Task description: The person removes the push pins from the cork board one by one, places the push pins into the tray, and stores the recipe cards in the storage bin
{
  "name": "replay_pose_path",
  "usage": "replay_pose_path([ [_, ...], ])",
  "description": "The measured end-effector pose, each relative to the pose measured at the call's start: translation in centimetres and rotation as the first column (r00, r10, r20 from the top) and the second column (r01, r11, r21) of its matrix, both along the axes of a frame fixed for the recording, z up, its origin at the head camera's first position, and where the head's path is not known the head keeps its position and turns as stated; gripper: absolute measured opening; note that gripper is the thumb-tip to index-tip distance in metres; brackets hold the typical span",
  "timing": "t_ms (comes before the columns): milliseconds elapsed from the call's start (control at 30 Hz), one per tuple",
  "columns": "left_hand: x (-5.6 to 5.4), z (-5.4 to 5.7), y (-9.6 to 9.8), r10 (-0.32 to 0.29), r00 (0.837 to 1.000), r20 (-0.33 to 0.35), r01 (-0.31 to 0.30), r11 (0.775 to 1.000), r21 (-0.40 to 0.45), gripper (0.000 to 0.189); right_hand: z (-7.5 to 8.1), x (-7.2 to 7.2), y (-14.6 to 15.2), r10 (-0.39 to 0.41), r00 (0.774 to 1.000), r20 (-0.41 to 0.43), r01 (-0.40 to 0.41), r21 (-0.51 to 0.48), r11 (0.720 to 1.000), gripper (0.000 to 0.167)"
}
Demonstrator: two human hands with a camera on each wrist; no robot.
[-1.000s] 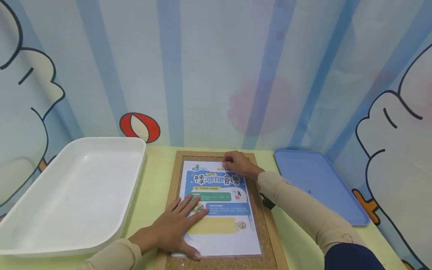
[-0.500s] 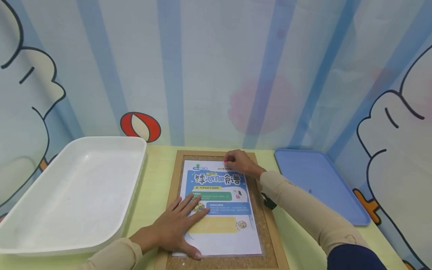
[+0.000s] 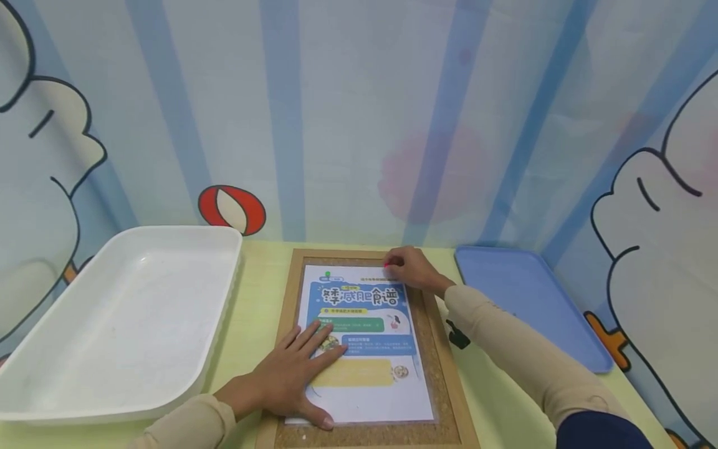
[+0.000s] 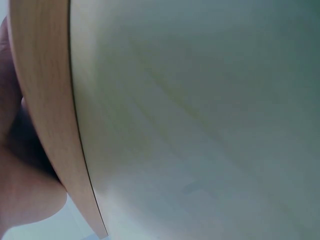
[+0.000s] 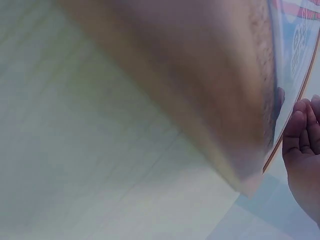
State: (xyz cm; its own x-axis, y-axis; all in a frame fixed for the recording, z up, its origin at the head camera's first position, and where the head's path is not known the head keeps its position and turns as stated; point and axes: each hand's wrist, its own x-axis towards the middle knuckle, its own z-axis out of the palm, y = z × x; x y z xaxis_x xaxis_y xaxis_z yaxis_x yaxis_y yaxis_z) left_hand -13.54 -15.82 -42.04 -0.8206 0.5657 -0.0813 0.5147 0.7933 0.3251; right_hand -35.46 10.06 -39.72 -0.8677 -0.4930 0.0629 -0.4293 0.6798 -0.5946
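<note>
1. We judge the step in hand to be pinning the upper right corner of the Chinese-language recipe poster (image 3: 367, 346), which lies on the wood-framed corkboard (image 3: 453, 380) at the lower centre of the frame.
2. Our left hand (image 3: 294, 377) is spread wide, its 5 fingers apart, resting across the poster's lower left edge.
3. Our right hand (image 3: 414, 268) is narrowed to a pinch at the poster's upper right, holding what looks like 1 red pushpin (image 3: 386, 265); we cannot tell whether its point is in the cork.
4. We see 1 green pushpin (image 3: 328, 274) at the poster's upper left, so that corner seems fixed.
5. The next move, we think, calls for a straight, firm push through poster and cork, with our left hand keeping the sheet flat and square.
6. If the poster slips or the pin tilts, that corner could sit crooked.
</note>
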Motion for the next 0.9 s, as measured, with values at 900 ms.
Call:
replay_pose_path([
  [900, -0.2, -0.2, 0.0, -0.015, 1.0, -0.005, 0.015, 1.0, -0.01, 0.112, 0.2, 1.0, 12.3, -0.118, 0.987, -0.109, 0.11, -0.078, 0.991, 0.016],
])
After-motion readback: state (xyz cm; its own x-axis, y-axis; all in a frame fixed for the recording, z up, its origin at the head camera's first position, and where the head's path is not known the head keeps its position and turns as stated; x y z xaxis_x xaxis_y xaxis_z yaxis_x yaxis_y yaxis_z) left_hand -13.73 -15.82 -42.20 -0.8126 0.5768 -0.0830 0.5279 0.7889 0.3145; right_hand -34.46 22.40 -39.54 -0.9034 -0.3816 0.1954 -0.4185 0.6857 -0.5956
